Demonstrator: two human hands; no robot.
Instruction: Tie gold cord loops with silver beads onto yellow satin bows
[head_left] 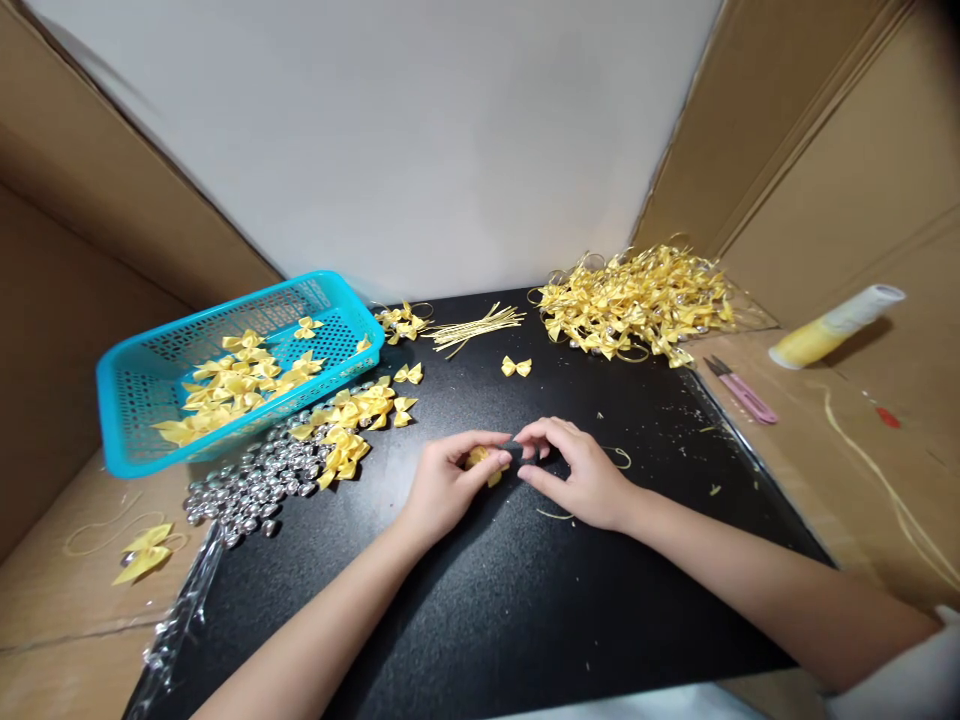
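My left hand [450, 478] is closed in a pinch over the middle of the black board, with a yellow ribbon bow [493, 472] partly hidden under its fingers. At its fingertips shows a small dark piece [514, 450], whose kind I cannot make out. My right hand [576, 475] is curled closed against that dark piece, fingertips close to the left ones; what it pinches is hidden. A thin yellow cord [619, 458] sticks out beyond the right hand, and another cord end [555, 515] shows below. One loose bow [516, 367] lies just ahead of the hands.
A turquoise basket [112, 400] holding bows stands left, beside silver bells or beads [255, 480] and loose bows [349, 430]. Cut cords [480, 328] lie at the back. Right are a heap of corded bows [637, 300], pink-handled snips [742, 392] and a spool [836, 325].
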